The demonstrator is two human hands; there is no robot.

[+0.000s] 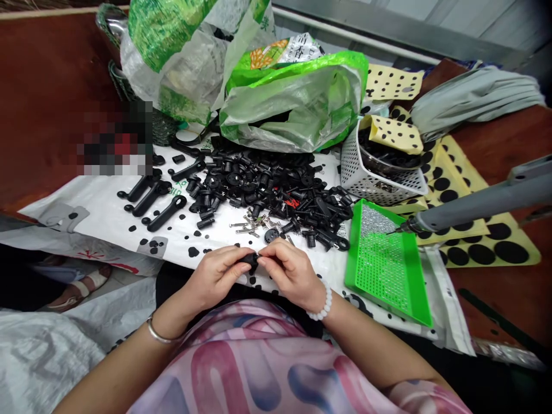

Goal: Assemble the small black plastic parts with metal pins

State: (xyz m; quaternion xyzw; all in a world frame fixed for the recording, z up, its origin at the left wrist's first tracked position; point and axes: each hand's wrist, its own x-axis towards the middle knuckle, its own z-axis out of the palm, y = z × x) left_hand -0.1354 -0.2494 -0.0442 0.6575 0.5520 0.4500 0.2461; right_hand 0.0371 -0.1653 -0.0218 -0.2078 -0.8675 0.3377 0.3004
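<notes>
My left hand (215, 276) and my right hand (291, 270) meet at the near edge of the table, both pinched on one small black plastic part (250, 261) held between their fingertips. Just beyond my hands lies a big heap of black plastic parts (276, 184) on a white sheet (103, 213). A few small metal pieces (245, 227) lie between the heap and my hands. Long black handle-shaped parts (150, 198) lie to the left of the heap.
A green mesh tray (388, 264) sits right of my hands, with a grey power tool (474, 204) pointing at it. A white basket (379, 172), yellow sheets of black pads (474, 230), green-and-clear plastic bags (293, 103) and a folded grey cloth (474, 98) stand behind.
</notes>
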